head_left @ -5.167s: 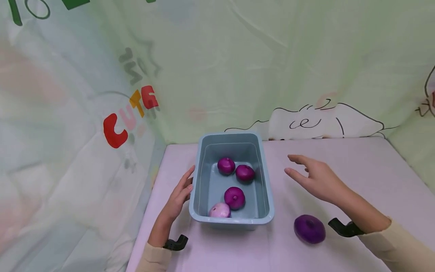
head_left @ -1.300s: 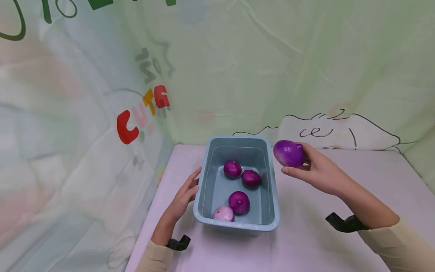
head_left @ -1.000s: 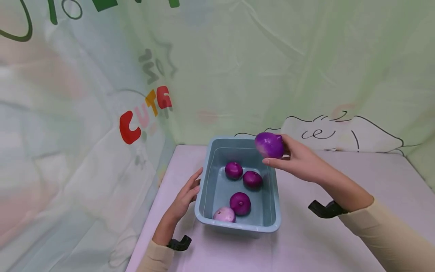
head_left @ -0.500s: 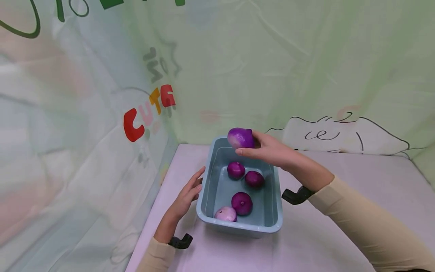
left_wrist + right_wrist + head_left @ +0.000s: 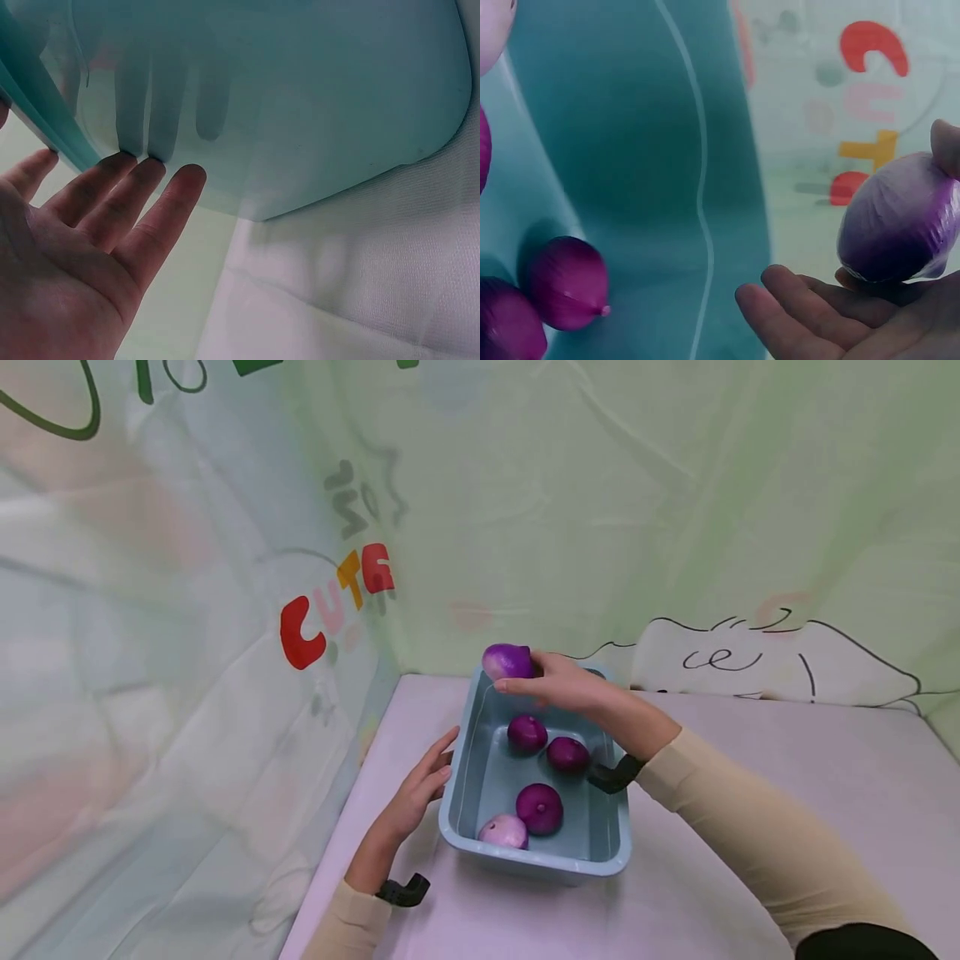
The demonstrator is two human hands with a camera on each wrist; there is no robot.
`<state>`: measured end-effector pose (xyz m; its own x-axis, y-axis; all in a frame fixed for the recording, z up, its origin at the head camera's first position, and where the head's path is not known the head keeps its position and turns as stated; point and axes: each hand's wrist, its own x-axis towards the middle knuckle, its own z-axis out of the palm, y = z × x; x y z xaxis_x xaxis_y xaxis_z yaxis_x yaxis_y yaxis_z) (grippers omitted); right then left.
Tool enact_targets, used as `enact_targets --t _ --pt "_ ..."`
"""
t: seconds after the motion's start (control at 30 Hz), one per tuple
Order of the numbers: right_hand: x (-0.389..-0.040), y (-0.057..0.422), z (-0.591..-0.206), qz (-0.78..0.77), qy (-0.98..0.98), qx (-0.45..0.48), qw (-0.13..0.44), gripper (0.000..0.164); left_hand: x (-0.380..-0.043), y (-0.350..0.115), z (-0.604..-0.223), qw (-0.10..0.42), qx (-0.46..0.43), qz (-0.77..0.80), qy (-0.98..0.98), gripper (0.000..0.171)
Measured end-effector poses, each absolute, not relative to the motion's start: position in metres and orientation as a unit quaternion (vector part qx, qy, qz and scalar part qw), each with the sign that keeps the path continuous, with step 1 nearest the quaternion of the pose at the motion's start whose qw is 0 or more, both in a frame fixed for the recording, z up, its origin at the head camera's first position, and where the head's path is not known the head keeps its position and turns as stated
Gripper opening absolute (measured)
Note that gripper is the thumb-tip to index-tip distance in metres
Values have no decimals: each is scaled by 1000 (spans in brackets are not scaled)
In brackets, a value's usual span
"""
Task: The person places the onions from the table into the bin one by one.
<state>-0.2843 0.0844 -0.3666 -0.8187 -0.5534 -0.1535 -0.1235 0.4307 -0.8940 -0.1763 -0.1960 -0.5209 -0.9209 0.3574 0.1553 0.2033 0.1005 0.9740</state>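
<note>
Above the far left corner of a blue-grey plastic bin [image 5: 536,862], my right hand [image 5: 570,683] holds a purple onion [image 5: 507,662] between thumb and fingers. In the right wrist view this onion [image 5: 896,221] is pale on one side and deep purple on the other. Inside the bin lie two dark purple onions, one [image 5: 527,734] beside the other [image 5: 567,755]. Nearer the front, another purple onion [image 5: 539,808] touches a pale pinkish onion [image 5: 504,832]. My left hand [image 5: 408,802] rests its extended fingertips against the bin's outer left wall, plain in the left wrist view [image 5: 150,217].
The bin stands on a table with a pale lilac cloth [image 5: 720,827]. A printed curtain [image 5: 187,710] hangs along the left edge, and a green one [image 5: 562,527] closes off the back. Each wrist wears a black band mount [image 5: 403,891].
My right hand picked up the purple onion from the cloth right of the bin and carried it leftward over the bin's far end. My left hand stays at the bin's side.
</note>
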Motion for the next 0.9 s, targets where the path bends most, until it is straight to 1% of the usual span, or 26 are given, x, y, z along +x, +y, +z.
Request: enact_targets --t 0.23,0.47,0.53,0.7,0.9 --pt "-297 74 -387 -457 831 -197 249 91 -177 -196 -522 64 192 642 740 59" --pt "-305 62 -407 -386 865 -193 255 100 -177 -196 -521 66 186 644 739 59" --pt "-306 60 -412 -372 870 -193 260 100 -176 -196 -522 69 185 643 740 59" --pt "-306 60 -424 -349 878 -198 263 97 -176 -196 -521 70 187 645 737 59" --pt "-307 60 -433 -302 888 -230 258 86 -178 -197 -521 68 192 646 736 60"
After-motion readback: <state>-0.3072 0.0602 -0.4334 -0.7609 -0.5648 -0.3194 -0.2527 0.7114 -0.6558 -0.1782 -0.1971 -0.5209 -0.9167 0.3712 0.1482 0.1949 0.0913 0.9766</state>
